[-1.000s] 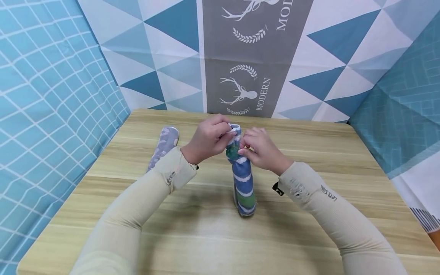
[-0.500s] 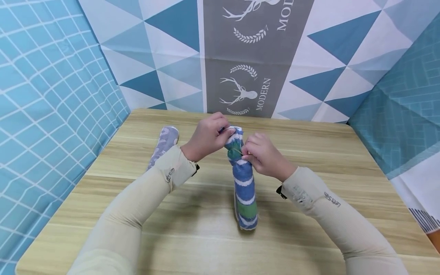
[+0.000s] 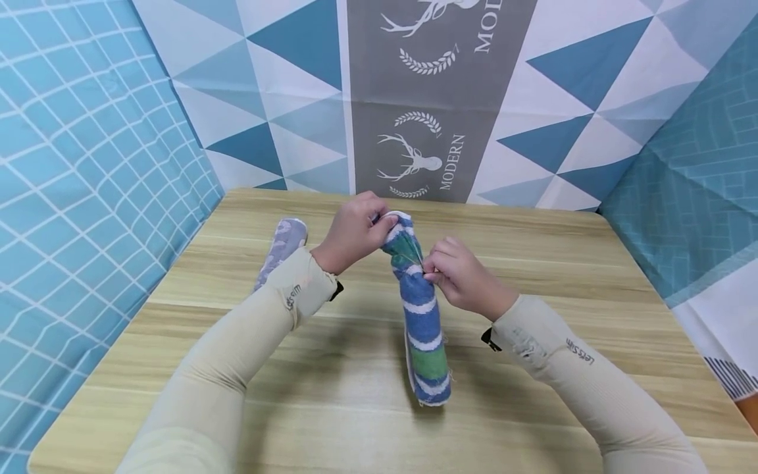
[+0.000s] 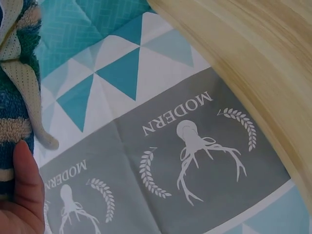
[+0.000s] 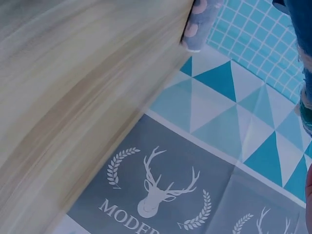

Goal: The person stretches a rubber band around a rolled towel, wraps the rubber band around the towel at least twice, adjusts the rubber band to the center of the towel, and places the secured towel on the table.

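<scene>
A rolled towel (image 3: 422, 322) with blue, white and green stripes is held up at a slant over the middle of the table. Its upper end is pinched by my left hand (image 3: 356, 232). In the left wrist view the thumb (image 4: 28, 187) presses on the striped terry cloth. A thin band (image 3: 421, 255) lies around the towel's narrowed upper part, and my right hand (image 3: 464, 280) pinches it between thumb and fingers, pulling it out to the right side. The right wrist view catches only the towel's edge (image 5: 306, 111); that hand's grip is mostly outside it.
Behind my left forearm lies a second rolled towel (image 3: 283, 245), greyish purple with pale spots; part of it is hidden by the sleeve. The wooden table (image 3: 331, 421) ends at a patterned back cloth (image 3: 408, 85). Blue checked cloth (image 3: 89, 164) hangs at the left.
My right hand has moved slightly right and toward me, drawing the band taut. The towel's lower end has swung nearer and a little right. The left hand keeps its pinch, shifting slightly left.
</scene>
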The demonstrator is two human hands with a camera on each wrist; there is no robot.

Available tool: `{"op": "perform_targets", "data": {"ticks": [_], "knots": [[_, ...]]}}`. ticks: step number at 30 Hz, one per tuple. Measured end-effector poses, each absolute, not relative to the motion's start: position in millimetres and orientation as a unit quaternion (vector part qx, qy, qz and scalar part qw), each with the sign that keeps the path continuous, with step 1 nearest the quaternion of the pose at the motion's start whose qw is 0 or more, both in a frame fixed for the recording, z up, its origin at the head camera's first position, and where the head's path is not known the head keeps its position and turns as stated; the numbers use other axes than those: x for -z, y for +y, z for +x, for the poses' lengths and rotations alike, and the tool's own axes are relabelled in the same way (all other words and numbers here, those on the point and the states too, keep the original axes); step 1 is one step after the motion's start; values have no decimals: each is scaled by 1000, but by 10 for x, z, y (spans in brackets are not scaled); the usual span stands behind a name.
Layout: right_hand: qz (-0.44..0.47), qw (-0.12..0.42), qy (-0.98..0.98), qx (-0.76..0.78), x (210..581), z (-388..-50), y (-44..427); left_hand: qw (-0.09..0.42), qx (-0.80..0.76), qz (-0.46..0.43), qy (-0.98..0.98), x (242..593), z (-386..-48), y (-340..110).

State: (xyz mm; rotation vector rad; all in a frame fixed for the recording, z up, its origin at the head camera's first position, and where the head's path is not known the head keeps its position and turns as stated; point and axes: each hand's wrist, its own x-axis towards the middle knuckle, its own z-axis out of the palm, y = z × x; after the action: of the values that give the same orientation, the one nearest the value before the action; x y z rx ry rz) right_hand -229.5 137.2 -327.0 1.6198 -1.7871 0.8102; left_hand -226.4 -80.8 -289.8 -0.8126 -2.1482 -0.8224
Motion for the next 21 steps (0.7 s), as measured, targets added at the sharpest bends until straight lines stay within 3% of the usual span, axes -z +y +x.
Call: {"op": "perform_targets", "data": {"ticks": [15,18,21], "knots": [[605,301,-678,-290,3327,-2206,1391,327,329,-263,-846,2906,-2293,-860],[604,284,-697,-263,3317,-2207,1411,321,312,-269,-853,2897,-2292,-813],[571,231,-753,-234,3259,-2226,1439,293,292,-272,-869,2859,-2280,-732]]}}
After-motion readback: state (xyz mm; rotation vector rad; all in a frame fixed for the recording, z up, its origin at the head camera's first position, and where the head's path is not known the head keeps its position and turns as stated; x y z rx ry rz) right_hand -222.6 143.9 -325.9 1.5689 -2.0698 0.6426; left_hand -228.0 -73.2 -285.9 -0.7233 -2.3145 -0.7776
